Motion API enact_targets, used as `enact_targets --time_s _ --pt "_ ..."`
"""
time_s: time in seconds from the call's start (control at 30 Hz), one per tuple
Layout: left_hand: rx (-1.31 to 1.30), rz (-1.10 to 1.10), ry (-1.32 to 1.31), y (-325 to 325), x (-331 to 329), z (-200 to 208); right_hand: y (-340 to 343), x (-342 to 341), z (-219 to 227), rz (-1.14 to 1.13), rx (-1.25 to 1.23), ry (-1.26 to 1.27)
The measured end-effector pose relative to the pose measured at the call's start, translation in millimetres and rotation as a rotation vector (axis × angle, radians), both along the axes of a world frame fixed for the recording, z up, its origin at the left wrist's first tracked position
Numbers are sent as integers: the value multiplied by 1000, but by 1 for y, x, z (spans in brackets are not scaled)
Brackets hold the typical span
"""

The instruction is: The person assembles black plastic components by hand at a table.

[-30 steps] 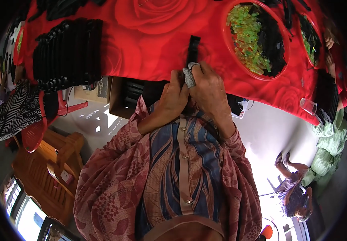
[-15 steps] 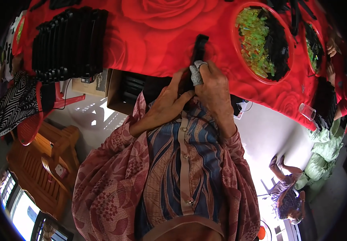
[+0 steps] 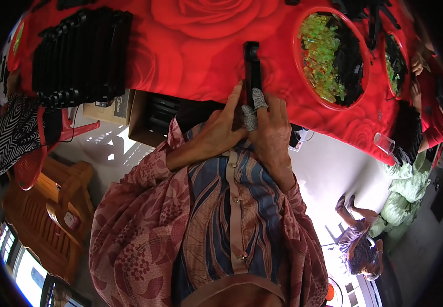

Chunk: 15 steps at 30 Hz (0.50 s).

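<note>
A long black plastic bar (image 3: 252,66) points away from me at the near edge of the red table. My right hand (image 3: 271,128) is closed on its near part, with grey coverings on two of the fingers pressed against it. My left hand (image 3: 214,130) holds the bar from the left side, its index finger stretched along it and its thumb near the right hand. The near end of the bar is hidden by my hands. To the right lies a red basin (image 3: 298,56) with small yellow-green clear pieces (image 3: 319,56) and small black parts (image 3: 349,66).
A row of similar black bars (image 3: 80,56) lies on the left of the rose-patterned tablecloth (image 3: 191,61). A cardboard box (image 3: 138,120) with black parts stands below the edge. A clear cup (image 3: 384,143) lies at the right edge, near another person's hands (image 3: 416,92).
The bar has straightened from a tilt and shows more of its length. My left index finger has stretched out along it, and my right fingers have shifted on it.
</note>
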<state>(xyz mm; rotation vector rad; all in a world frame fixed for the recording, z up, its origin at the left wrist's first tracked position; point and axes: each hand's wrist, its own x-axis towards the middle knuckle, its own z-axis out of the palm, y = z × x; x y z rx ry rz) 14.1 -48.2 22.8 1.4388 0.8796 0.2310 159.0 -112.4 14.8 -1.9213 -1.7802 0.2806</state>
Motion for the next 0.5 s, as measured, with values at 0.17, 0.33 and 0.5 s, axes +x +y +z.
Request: enact_targets --time_s 0.17,0.33,0.5 --pt "81 203 13 7 -14 -6 1 -3 -2 15 -46 -147" --pt "647 289 -48 42 7 -13 3 -8 1 19 -94 -140" --pt "886 306 -160 72 42 -30 1 -10 3 -16 -138 -95"
